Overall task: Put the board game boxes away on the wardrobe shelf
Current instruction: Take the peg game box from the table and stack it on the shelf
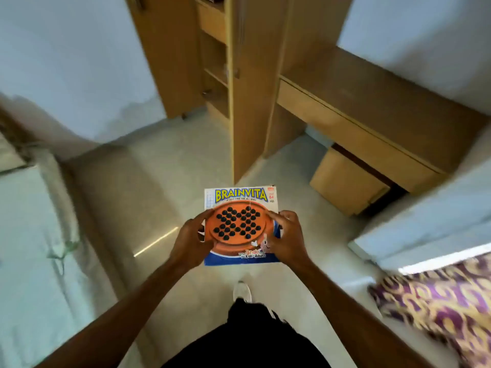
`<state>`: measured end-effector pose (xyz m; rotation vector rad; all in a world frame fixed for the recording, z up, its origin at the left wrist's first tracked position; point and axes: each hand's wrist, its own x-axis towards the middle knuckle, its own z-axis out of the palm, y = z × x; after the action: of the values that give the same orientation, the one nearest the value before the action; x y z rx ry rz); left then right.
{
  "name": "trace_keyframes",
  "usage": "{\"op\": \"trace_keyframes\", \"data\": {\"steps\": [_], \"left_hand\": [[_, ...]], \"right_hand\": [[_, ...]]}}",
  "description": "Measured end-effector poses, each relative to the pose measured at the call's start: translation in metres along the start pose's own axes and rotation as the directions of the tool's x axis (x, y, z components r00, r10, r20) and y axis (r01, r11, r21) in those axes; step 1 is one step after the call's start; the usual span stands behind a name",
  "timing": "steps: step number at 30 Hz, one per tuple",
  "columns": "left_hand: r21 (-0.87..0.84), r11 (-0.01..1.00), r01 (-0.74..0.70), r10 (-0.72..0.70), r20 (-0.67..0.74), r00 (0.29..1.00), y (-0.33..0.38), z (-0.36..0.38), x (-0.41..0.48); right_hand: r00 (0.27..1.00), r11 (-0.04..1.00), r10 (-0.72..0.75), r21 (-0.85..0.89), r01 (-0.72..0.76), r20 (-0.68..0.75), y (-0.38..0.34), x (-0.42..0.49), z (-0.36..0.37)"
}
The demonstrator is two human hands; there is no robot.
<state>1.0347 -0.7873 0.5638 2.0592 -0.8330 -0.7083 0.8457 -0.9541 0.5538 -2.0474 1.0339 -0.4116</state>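
Note:
I hold a Brainvita board game box (240, 205), white and blue with an orange peg board pictured on it, flat in front of me over the floor. My left hand (192, 241) grips its left edge, thumb on top. My right hand (287, 239) grips its right edge the same way. Ahead stands the wooden wardrobe (249, 102), its door open to the left, with several shelves (216, 75) visible inside. The box is well short of the wardrobe.
A wooden desk (372, 107) with a low drawer unit (345, 181) runs along the right wall. A bed with a pale sheet (29, 235) lies at left. Another bed with a purple patterned cover (441, 296) is at right. Tiled floor lies between.

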Motion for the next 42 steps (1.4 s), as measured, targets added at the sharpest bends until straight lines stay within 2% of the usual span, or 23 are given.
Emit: {"op": "trace_keyframes", "data": {"steps": [3,10,14,18,27,33,42], "left_hand": [[-0.009,0.998,0.061,-0.062,-0.133,0.989,-0.01,-0.045,0.042],[-0.069,0.983,0.171,-0.184,-0.306,0.934,-0.047,-0.126,0.121],[-0.111,0.966,0.235,-0.259,-0.374,0.89,-0.074,-0.185,0.181],[-0.086,0.973,0.214,-0.23,-0.419,0.879,-0.097,-0.245,0.245],[0.013,0.986,0.166,-0.15,-0.366,0.918,-0.113,-0.386,0.42],[0.006,0.989,0.151,-0.144,-0.268,0.953,-0.105,-0.426,0.564],[0.034,0.995,0.094,-0.086,-0.199,0.976,-0.054,-0.452,0.77]], "right_hand": [[0.989,0.995,-0.097,0.022,0.095,0.113,-0.039,0.079,0.032],[0.936,0.977,-0.214,0.067,0.203,0.281,-0.118,0.208,0.107],[0.906,0.965,-0.26,0.068,0.252,0.335,-0.164,0.282,0.168],[0.906,0.963,-0.267,0.06,0.263,0.329,-0.206,0.351,0.225],[0.953,0.99,-0.131,0.089,0.11,0.274,-0.305,0.499,0.303],[0.977,0.99,-0.133,0.065,0.124,0.165,-0.329,0.63,0.32],[0.999,0.996,-0.036,0.085,0.033,0.033,-0.356,0.814,0.3]]}}
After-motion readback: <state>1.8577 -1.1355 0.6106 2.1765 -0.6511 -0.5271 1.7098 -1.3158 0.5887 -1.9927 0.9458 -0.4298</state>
